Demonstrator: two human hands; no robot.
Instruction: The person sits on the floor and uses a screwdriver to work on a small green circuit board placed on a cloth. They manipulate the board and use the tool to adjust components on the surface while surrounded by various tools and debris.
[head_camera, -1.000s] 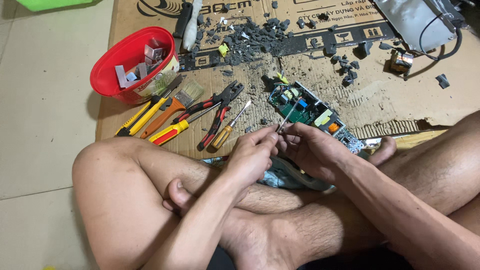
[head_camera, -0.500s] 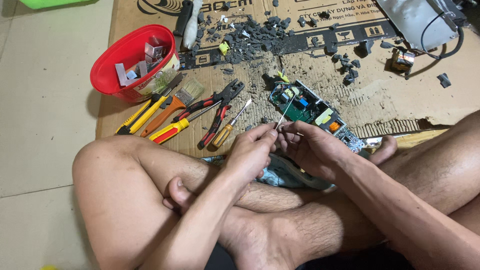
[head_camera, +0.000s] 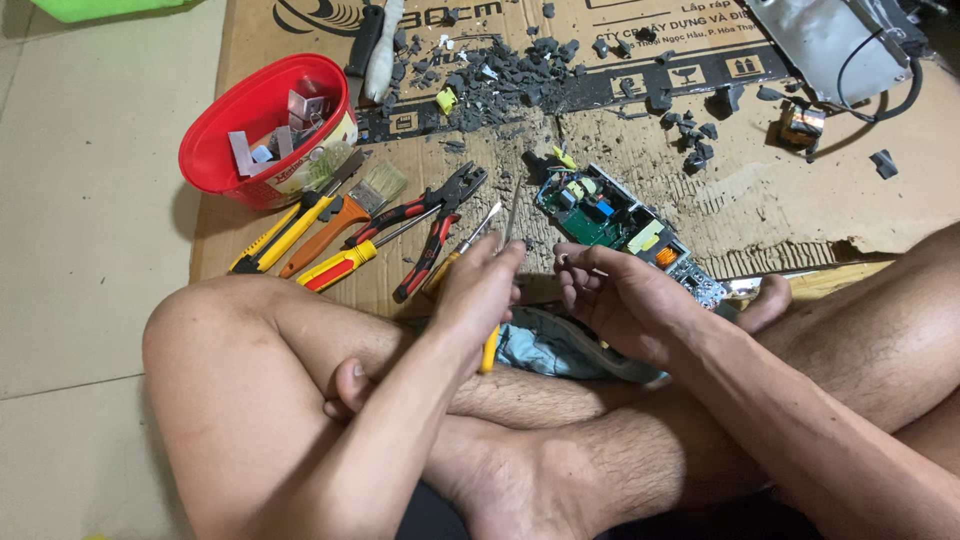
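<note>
Both hands have drawn slightly apart since half a second ago, and the thin metal tool has swung from leaning over the board to nearly upright. Seen from above, a person sits cross-legged on the floor. Their left hand (head_camera: 480, 295) has its grip closed on a yellow-handled screwdriver (head_camera: 500, 275), shaft pointing up and away, yellow handle showing below the palm. Their right hand (head_camera: 625, 295) sits just beside it, fingers curled loosely; whether that grip pinches anything cannot be told. A green circuit board (head_camera: 615, 225) lies on the cardboard sheet (head_camera: 790, 200) just beyond the right hand. To the left lie red-handled pliers (head_camera: 425, 235), other hand tools and a red tub (head_camera: 255, 120).
</note>
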